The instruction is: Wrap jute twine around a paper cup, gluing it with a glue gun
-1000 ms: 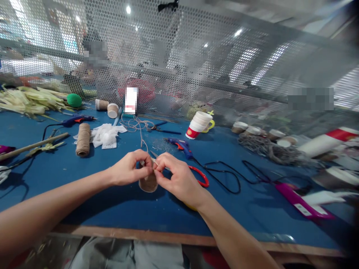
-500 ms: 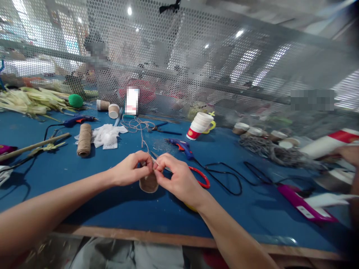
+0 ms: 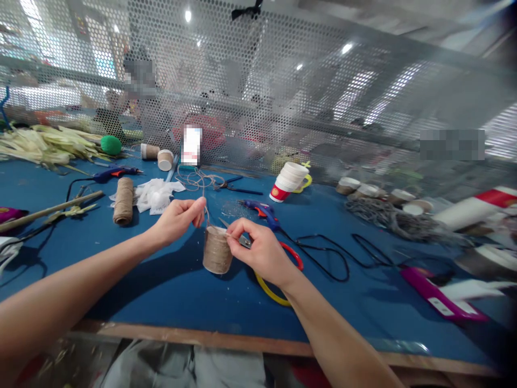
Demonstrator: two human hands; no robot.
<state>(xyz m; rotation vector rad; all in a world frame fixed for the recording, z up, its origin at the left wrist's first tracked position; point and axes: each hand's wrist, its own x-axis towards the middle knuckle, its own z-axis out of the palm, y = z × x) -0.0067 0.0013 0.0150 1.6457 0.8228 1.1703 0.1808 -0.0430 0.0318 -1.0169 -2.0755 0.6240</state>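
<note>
A paper cup wrapped in brown twine [image 3: 217,254] stands in front of me, its rim toward the top. My right hand [image 3: 252,248] is closed in a pinch on the cup's right rim. My left hand [image 3: 181,218], raised just left of the cup, pinches a thin strand of twine [image 3: 207,214]. That strand joins the cup's top to a loose tangle of twine [image 3: 194,180] farther back. Scissors with red and yellow handles [image 3: 272,291] lie partly under my right hand and wrist.
A twine spool [image 3: 123,202] and crumpled white material [image 3: 155,195] lie left. Behind are a blue glue gun [image 3: 260,211], pliers [image 3: 238,186], stacked paper cups [image 3: 287,180] and a phone [image 3: 191,145]. A black cord [image 3: 323,258] and purple power strip [image 3: 440,296] are on the right.
My left hand has moved up and left, away from the cup, with the strand. My right hand stays at the rim, and the cup's side and the yellow scissor handle show more.
</note>
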